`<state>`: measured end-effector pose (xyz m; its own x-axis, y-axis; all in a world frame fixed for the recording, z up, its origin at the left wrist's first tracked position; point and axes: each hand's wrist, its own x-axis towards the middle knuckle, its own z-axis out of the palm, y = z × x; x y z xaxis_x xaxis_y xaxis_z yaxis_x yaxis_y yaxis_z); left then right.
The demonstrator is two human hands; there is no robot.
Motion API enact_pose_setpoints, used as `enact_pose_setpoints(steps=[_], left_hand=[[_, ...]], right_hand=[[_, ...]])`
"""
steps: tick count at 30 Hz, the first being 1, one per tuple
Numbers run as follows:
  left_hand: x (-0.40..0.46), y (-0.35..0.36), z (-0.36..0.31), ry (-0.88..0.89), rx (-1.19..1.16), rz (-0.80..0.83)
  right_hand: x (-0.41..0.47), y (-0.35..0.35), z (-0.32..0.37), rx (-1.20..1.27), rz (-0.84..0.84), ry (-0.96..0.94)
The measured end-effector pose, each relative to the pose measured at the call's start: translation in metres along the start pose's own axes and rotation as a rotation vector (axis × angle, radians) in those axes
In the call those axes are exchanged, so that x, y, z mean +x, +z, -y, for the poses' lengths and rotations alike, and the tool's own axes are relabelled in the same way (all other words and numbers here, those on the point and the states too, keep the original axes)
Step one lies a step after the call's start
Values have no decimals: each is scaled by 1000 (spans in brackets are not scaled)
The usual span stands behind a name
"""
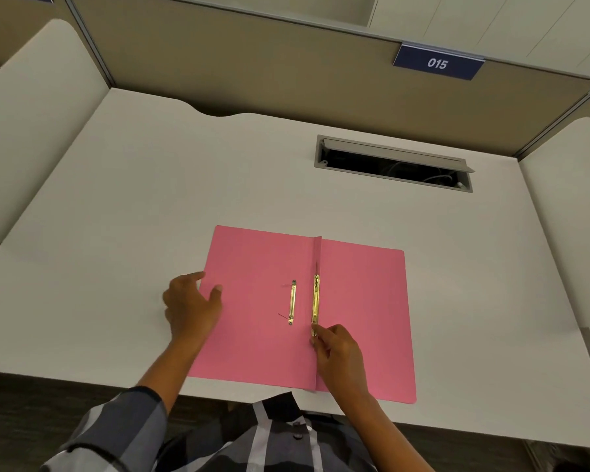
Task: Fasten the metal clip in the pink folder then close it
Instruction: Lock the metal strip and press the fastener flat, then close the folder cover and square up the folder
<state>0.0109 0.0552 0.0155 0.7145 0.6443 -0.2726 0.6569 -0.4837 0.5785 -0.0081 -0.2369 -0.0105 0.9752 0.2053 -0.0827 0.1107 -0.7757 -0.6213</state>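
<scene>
A pink folder (361, 301) lies open flat on the white desk (150, 199), near its front edge. Along the centre fold stands a brass metal clip (315, 301), with its near end pinched by my right hand (338, 356). A second brass clip bar (292, 302) lies loose on the left leaf, two thin prongs showing beside it. My left hand (191, 304) rests on the folder's left edge, fingers spread, thumb on the pink card.
A grey cable slot (394, 163) with its lid open is set into the desk at the back right. Beige partition walls surround the desk, with a blue "015" sign (437, 63) above. White side panels stand left and right.
</scene>
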Motion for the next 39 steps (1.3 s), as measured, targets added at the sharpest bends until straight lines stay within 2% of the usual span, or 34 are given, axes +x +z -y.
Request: enact_pose_setpoints(steps=[4,19,24,33,39], left_hand=[[14,-10,10,-147,-142,97],[34,-15,8,-319,-455,203],[34,-35,-1,-291,-529,215],[-7,-78,-48,-170,-697,379],[-39,-82,-89,-12,-739,528]], right_hand=[[0,1,0,-7,13,-9],[1,3,-5,22,15,-6],[1,3,-6,38,5,-13],[2,0,-10,195,-53,45],[4,-18,-23,319,-45,249]])
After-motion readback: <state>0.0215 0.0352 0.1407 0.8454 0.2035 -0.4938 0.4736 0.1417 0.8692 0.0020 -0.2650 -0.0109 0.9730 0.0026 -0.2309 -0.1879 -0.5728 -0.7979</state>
